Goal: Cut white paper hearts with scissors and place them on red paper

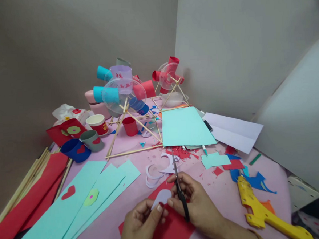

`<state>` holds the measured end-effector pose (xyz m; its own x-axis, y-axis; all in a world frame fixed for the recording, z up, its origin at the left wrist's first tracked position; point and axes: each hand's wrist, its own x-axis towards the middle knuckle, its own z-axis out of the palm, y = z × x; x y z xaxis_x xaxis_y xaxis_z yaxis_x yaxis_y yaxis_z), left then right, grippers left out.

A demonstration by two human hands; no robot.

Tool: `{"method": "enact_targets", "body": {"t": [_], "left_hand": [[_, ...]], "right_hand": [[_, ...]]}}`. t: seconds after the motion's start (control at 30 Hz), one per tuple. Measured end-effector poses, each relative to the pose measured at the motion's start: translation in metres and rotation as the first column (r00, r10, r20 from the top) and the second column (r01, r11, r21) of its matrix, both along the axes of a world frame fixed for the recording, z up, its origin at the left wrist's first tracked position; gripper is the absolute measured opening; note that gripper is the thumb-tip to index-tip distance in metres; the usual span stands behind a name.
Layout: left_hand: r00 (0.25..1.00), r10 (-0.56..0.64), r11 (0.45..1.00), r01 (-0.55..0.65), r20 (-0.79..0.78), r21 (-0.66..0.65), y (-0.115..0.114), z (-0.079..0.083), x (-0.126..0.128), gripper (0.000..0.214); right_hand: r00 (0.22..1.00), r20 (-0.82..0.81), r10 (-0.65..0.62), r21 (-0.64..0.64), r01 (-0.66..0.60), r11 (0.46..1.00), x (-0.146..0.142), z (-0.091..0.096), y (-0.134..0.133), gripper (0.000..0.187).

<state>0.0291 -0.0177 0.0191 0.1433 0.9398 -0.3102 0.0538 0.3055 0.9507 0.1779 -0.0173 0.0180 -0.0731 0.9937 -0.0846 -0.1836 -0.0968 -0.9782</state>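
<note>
My left hand (144, 220) pinches a small pale lilac paper piece (162, 198) with a rounded edge. In my right hand (193, 197) is a pair of black-handled scissors (176, 176), blades pointing away from me; the fingertips of this hand also reach the lilac paper's edge. Whether the blades are parted is hard to make out. Beneath both hands lies a red paper sheet (170, 231), partly covered by them. Curled lilac offcuts (152, 176) and red scraps (182, 152) are just beyond the scissors' tips.
A stick-framed wheel with paper cups (124, 89) stands behind, a red-cupped one (170, 75) farther back. Mint paper strips (80, 205) lie left, beside small cups (92, 140). On the right are a yellow glue gun (260, 210), a mint sheet (187, 126) and folded white paper (232, 130).
</note>
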Motion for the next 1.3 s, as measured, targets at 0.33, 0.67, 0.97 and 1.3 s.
{"method": "enact_targets", "body": {"t": [0.33,0.67,0.97,1.3], "left_hand": [[0.978,0.208,0.977,-0.208,0.005,0.046,0.005,0.004,-0.01,0.019],[0.989,-0.109,0.994,0.111,-0.098,0.021,0.004,0.003,-0.005,0.023],[0.985,-0.163,0.986,0.162,-0.061,-0.034,0.003,-0.003,-0.007,0.025],[0.992,0.082,0.996,-0.078,0.092,-0.051,0.001,0.012,-0.006,0.017]], "right_hand": [[0.999,-0.01,-0.042,-0.021,0.042,0.999,0.004,0.005,0.001,0.034],[0.996,0.028,0.083,-0.034,-0.082,0.996,-0.002,0.002,-0.003,0.035],[0.997,-0.035,0.075,-0.027,-0.076,0.997,0.0,0.001,-0.001,0.036],[0.932,0.139,0.336,0.021,-0.342,0.94,0.008,-0.002,-0.004,0.039]]}}
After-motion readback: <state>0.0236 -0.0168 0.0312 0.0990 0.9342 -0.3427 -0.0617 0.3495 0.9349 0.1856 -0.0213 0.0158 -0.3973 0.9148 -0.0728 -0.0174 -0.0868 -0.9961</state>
